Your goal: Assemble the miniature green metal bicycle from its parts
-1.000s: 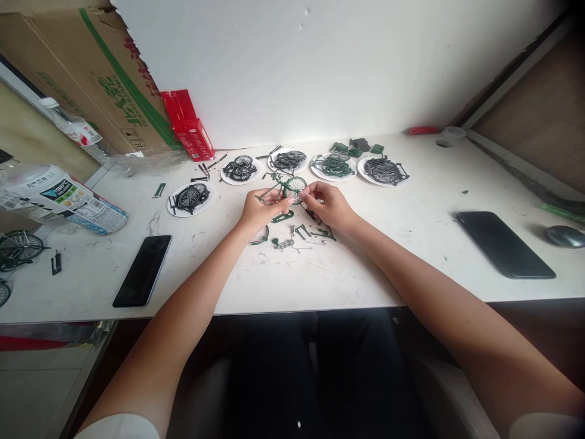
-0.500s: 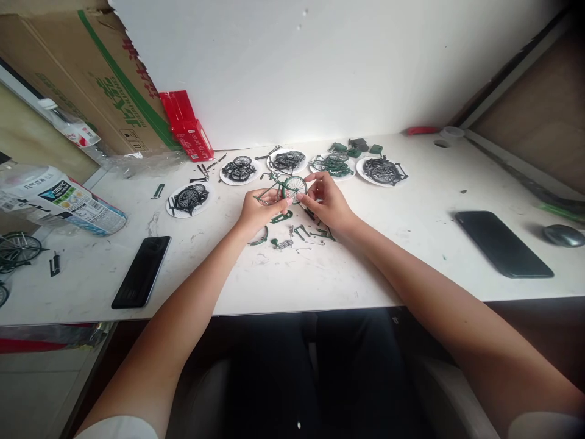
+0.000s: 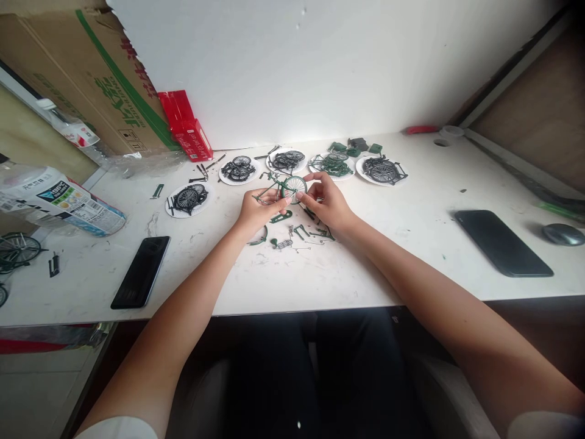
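A green model bicycle (image 3: 272,188), with one spoked wheel (image 3: 295,189) showing at its right end, is held above the table between my two hands. My left hand (image 3: 260,207) is closed on the frame, its thumb reaching the lower edge of the wheel. With thumb and fingers at the wheel's right side, my right hand (image 3: 326,201) grips the wheel; its lower fingers are partly hidden. Below my hands lie a green chain guard (image 3: 280,216), a curved green mudguard (image 3: 259,236), a small piece with a green end (image 3: 281,243) and several thin green parts (image 3: 302,231).
Paper plates of dark bicycle parts (image 3: 187,200) and green parts (image 3: 333,166) line the back. A phone (image 3: 141,272) lies left, a black pad (image 3: 504,244) and mouse (image 3: 563,234) right. A large bottle (image 3: 64,198), red box (image 3: 186,126) and carton (image 3: 86,79) stand at left.
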Motion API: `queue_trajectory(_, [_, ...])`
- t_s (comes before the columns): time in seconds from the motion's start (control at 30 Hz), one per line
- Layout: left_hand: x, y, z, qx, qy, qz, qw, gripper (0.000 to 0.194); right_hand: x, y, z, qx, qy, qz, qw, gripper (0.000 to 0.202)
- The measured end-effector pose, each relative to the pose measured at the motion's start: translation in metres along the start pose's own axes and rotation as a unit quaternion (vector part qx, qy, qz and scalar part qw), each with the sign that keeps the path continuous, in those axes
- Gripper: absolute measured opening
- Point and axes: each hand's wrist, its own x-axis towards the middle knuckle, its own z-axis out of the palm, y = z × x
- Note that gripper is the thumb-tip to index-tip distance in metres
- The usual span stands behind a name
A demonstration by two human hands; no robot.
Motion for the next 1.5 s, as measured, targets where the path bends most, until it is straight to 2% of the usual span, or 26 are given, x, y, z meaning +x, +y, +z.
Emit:
queue_trajectory(0.13, [0.002, -0.003, -0.002, 0.006, 0.007, 0.011, 1.000, 0.045, -0.001, 0.000, 0.000, -0.004, -0.001, 0.001, 1.000, 0.052])
queue_trajectory(0.27, [0.005, -0.006, -0.005, 0.018, 0.036, 0.019, 0.999, 0.040, -0.002, 0.001, -0.002, -0.032, -0.007, -0.014, 0.999, 0.050])
queue_trajectory(0.37, [0.007, -0.008, -0.006, 0.016, 0.058, 0.030, 0.998, 0.037, 0.000, 0.001, -0.004, -0.066, -0.017, -0.044, 0.997, 0.038])
queue_trajectory(0.43, [0.008, -0.008, -0.007, 0.011, 0.069, 0.037, 0.997, 0.036, 0.000, -0.002, -0.005, -0.089, -0.042, -0.065, 0.993, 0.033])
queue_trajectory(0.57, [0.009, -0.009, -0.008, 0.018, 0.076, 0.036, 0.996, 0.037, -0.001, -0.007, -0.006, -0.102, -0.125, -0.072, 0.984, 0.040])
queue_trajectory(0.67, [0.009, -0.010, -0.008, 0.021, 0.074, 0.032, 0.997, 0.037, -0.002, -0.009, -0.005, -0.098, -0.158, -0.069, 0.980, 0.042])
queue_trajectory(0.83, [0.010, -0.010, -0.007, 0.014, 0.073, 0.037, 0.997, 0.037, -0.003, -0.011, -0.003, -0.117, -0.174, -0.086, 0.974, 0.038])
queue_trajectory(1.17, [0.007, -0.003, -0.004, 0.023, 0.085, 0.022, 0.996, 0.039, -0.004, -0.016, -0.004, -0.129, -0.164, -0.081, 0.975, 0.026])
queue_trajectory(1.33, [0.008, -0.004, -0.006, 0.023, 0.088, 0.028, 0.995, 0.041, -0.005, -0.018, -0.005, -0.103, -0.195, -0.101, 0.970, 0.030])
queue_trajectory(1.5, [0.008, -0.005, -0.006, 0.025, 0.086, 0.025, 0.996, 0.040, -0.006, -0.019, -0.007, -0.134, -0.236, -0.087, 0.958, 0.031])
